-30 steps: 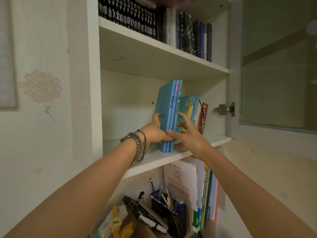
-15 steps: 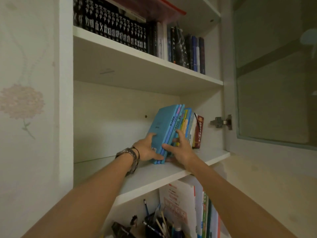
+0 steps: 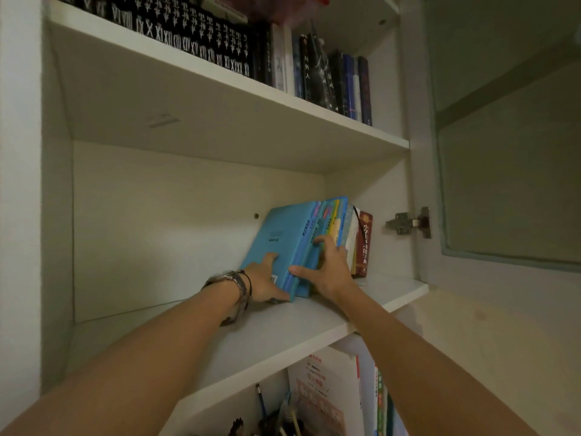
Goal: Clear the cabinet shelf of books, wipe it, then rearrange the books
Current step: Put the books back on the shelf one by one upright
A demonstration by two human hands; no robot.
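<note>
1. On the white middle cabinet shelf (image 3: 201, 335), head view: a leaning row of thin blue softcover books (image 3: 284, 243) sits at the right end, beside a dark red dictionary (image 3: 364, 243); rearranging appears under way, with few books back.
2. Left hand (image 3: 265, 283) presses flat on the outer cover; right hand (image 3: 327, 269) curls its grip on the spines.
3. Open shelf lies leftward; side wall and metal door hinge (image 3: 408, 222) bound the right.

books (image 3: 290, 243): blue and one red, leaning right at shelf's right end
shelf (image 3: 195, 335): white, bare left part
</note>
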